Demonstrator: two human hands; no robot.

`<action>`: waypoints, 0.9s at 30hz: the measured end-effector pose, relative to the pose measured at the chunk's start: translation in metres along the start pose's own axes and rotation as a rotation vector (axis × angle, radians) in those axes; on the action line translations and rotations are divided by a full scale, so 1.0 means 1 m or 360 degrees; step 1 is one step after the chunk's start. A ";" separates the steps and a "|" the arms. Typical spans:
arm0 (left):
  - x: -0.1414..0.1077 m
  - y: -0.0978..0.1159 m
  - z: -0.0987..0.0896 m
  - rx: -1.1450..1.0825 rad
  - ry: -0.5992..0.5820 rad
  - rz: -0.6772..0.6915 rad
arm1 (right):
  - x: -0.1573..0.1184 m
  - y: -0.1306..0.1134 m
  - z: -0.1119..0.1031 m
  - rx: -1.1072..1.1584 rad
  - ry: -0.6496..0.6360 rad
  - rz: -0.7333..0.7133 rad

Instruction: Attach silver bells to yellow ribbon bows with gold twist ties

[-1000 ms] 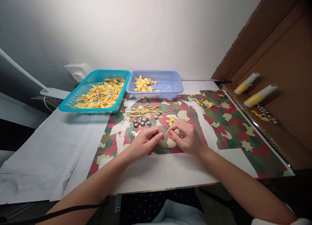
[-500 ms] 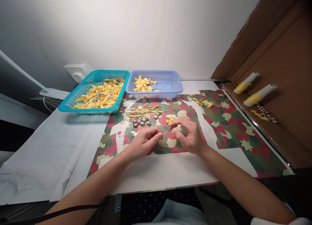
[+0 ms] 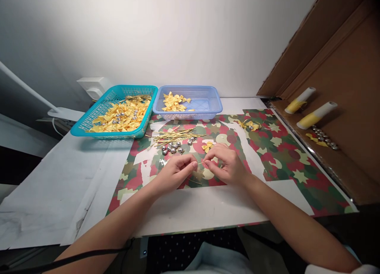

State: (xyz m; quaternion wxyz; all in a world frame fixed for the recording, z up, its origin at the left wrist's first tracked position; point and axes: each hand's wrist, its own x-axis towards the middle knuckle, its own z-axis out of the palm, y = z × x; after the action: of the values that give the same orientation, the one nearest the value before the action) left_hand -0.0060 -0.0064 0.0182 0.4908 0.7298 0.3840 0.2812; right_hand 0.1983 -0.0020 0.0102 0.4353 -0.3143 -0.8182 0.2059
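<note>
Between my two hands runs a thin gold twist tie (image 3: 200, 163), of which only a short stretch shows. My left hand (image 3: 179, 172) is closed on one end, thumb against the curled fingers. My right hand (image 3: 227, 163) pinches the other end between thumb and forefinger. Just beyond the right fingers lies a yellow ribbon bow (image 3: 207, 147). Several silver jingle bells (image 3: 173, 148) sit past my left hand, with a pile of gold twist ties (image 3: 175, 136) behind them.
A teal basket (image 3: 75, 130) holds yellow bows, bells and gold ties. Beside it a blue basket (image 3: 218, 107) contains bows. A bow with a bell (image 3: 251, 126) lies on the patterned sheet (image 3: 299, 177). Two ribbon spools (image 3: 317, 115) stand at right by cardboard.
My right thumb and forefinger have closed onto the tie's end, moving slightly left and down. The left hand keeps its grip almost unmoved. More of the yellow bow shows.
</note>
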 end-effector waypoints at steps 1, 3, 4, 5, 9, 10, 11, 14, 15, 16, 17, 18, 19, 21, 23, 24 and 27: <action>0.000 -0.001 -0.001 0.0002 0.0015 0.0000 | 0.001 0.001 -0.002 -0.0026 0.0005 -0.0009; 0.000 -0.002 -0.002 -0.0007 0.0064 -0.0011 | 0.002 0.002 -0.008 -0.0052 0.0073 0.0016; 0.000 -0.003 -0.002 -0.0017 0.0088 -0.0017 | 0.003 0.003 -0.011 -0.0050 0.0130 0.0053; -0.001 -0.003 -0.003 -0.0023 0.0105 -0.0018 | 0.003 0.004 -0.014 -0.0040 0.0190 0.0095; 0.000 -0.004 -0.002 -0.0033 0.0068 0.0005 | 0.003 0.004 -0.016 0.0029 0.0211 0.0171; 0.000 -0.003 -0.002 -0.0035 0.0054 0.0012 | 0.002 0.003 -0.013 0.0043 0.0156 0.0158; 0.000 -0.003 -0.002 -0.0040 0.0041 0.0018 | 0.001 0.002 -0.009 0.0055 0.0095 0.0136; 0.000 -0.002 -0.001 -0.0053 0.0012 0.0032 | -0.001 0.000 0.002 0.0080 -0.0018 0.0037; 0.000 -0.002 -0.001 -0.0059 0.0003 0.0030 | -0.002 -0.001 0.004 0.0091 -0.0020 0.0010; 0.000 -0.002 -0.001 -0.0066 -0.0006 0.0025 | -0.002 -0.001 0.006 0.0105 -0.0012 -0.0007; 0.000 -0.002 -0.001 -0.0068 -0.0015 0.0019 | -0.002 -0.001 0.006 0.0117 0.0001 -0.0008; 0.000 -0.002 -0.001 -0.0066 -0.0020 0.0012 | -0.002 0.000 0.005 0.0126 0.0014 0.0000; 0.000 -0.002 -0.001 -0.0060 -0.0023 0.0005 | -0.001 0.000 0.004 0.0133 0.0026 0.0011; 0.000 -0.003 -0.002 -0.0047 -0.0012 -0.0012 | -0.001 0.000 0.001 0.0143 0.0044 0.0039; 0.000 -0.005 -0.002 -0.0074 0.0011 -0.0013 | 0.000 0.000 -0.002 0.0143 0.0065 0.0068; 0.000 -0.006 -0.003 -0.0105 0.0019 -0.0008 | 0.000 0.000 -0.003 0.0139 0.0075 0.0082; 0.000 -0.009 -0.003 -0.0206 0.0028 0.0002 | 0.000 0.000 -0.005 0.0130 0.0113 0.0116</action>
State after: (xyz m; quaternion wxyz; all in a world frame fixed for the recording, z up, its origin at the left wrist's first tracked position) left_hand -0.0109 -0.0034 0.0110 0.5334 0.6942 0.3689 0.3122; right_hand 0.2026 -0.0023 0.0130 0.4687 -0.3329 -0.7812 0.2436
